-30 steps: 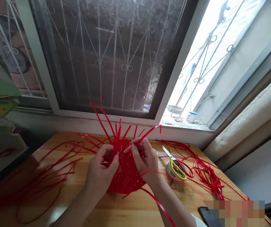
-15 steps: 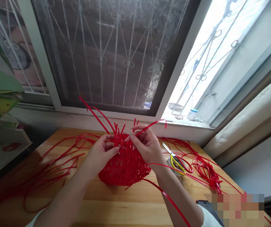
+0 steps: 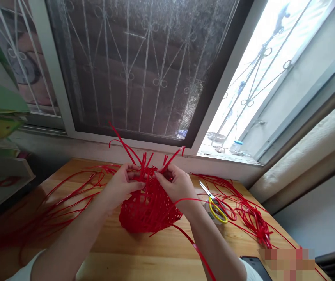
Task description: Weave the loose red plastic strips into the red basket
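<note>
A red woven basket (image 3: 152, 210) with an openwork weave rests on the wooden table (image 3: 120, 257) between both hands, loose strip ends standing up from its far edge. At the basket's upper left, my left hand (image 3: 129, 181) is closed around upright red strips. My right hand (image 3: 176, 183) pinches a red strip (image 3: 173, 156) at the upper right, its free end pointing up and to the right. Long red strips trail from the basket's lower right past my right forearm. The fingertips partly hide the rim.
Scissors with yellow handles (image 3: 217, 210) lie over a round roll to the right. Beyond them is a bundle of red strips (image 3: 257, 222). More strips (image 3: 73, 195) spread at left. A phone (image 3: 255, 267) lies at the lower right; a window stands behind.
My right hand has drawn in toward the left hand, and the strip it holds has swung left and steeper. The strips at the upper left have also shifted slightly.
</note>
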Available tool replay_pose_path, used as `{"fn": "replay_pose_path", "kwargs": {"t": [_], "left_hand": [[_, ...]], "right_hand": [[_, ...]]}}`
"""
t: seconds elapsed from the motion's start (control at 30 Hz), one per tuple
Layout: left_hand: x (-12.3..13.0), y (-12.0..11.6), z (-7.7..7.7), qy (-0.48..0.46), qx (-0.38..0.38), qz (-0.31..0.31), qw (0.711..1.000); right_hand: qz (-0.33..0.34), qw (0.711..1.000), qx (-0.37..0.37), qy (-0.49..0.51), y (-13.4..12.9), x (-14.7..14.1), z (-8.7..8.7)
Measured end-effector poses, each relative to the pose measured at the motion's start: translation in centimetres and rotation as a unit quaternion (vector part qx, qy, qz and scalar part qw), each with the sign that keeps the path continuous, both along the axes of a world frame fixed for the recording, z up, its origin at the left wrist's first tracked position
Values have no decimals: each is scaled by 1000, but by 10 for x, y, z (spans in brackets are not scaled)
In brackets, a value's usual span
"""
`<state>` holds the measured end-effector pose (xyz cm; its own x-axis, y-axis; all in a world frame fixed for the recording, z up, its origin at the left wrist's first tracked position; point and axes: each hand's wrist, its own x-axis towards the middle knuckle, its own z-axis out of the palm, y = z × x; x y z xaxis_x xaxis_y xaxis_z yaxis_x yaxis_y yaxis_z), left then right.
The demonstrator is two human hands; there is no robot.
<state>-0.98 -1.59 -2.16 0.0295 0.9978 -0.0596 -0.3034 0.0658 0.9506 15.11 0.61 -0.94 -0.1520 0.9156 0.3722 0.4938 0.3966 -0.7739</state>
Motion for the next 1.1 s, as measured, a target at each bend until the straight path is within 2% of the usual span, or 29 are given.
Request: {"fn": "replay_pose_path", "kwargs": {"t": [0.23,0.47,0.57,0.77,0.9,1.0,1.1], "left_hand": [[2,3,-6,-12,14,19,1000],[1,7,-8,16,27,18,999],[-1,8,-7,25,21,14,999],[-2,7,-4,27,-5,-2,1000],[-1,8,-3,21,-1,14,1000],[0,7,-4,12,-3,17,1000],[0,4,-5,11,-3,13,1000]], "right_hand": [[-33,997,-32,-61,-1,-4,-1],[8,990,-15,-142,0,-3,3],[13,990,-33,-133,-1,-2,5],[34,997,-41,-51,1,-2,-3],[2,998,-7,59,3,-5,-9],[5,983,42,178,5,-5,-10],[90,947,4,310,5,-2,-8]]}}
